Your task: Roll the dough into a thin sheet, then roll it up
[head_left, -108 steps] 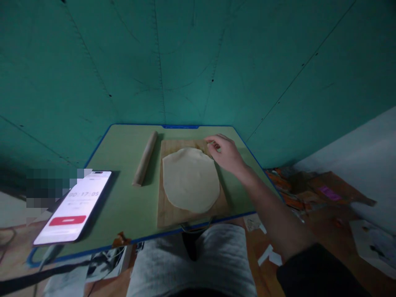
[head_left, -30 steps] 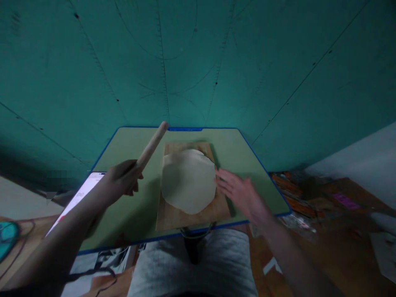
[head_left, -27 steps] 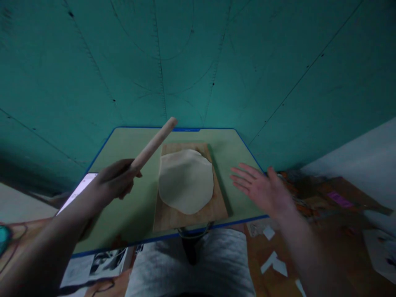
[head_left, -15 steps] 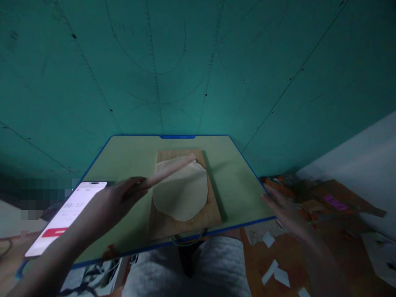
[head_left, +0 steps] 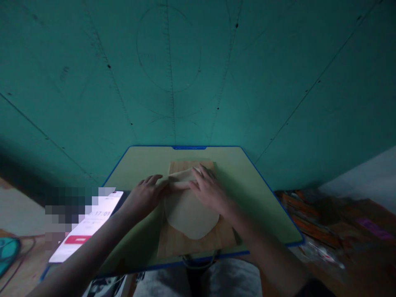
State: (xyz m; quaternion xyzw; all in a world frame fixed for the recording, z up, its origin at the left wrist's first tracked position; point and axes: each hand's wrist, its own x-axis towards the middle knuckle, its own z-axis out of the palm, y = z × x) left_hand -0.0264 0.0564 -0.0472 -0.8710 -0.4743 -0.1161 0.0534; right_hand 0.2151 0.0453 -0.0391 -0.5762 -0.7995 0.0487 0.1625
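Note:
A pale, flattened sheet of dough (head_left: 193, 218) lies on a wooden board (head_left: 176, 243). Across its upper part runs a slim wooden rolling pin (head_left: 180, 186), lying nearly level from side to side. My left hand (head_left: 145, 196) closes on the pin's left end, hiding that end. My right hand (head_left: 207, 185) lies over the pin's right end, its thumb on the near side and the fingertips reaching past it onto the dough's far edge. How firmly the right hand grips is hard to see, since its palm covers the pin.
The board rests on a pale green, blue-edged table (head_left: 262, 218) against a green wall (head_left: 192, 82). A lit phone (head_left: 89, 227) stands at the left beside my left forearm. Boxes and clutter (head_left: 337, 222) fill the floor at right. My knees (head_left: 233, 278) are under the near edge.
My right hand has come in from beyond the table's right edge onto the pin. The pin, formerly slanted up to the right in my left hand, now lies nearly level. The view has shifted.

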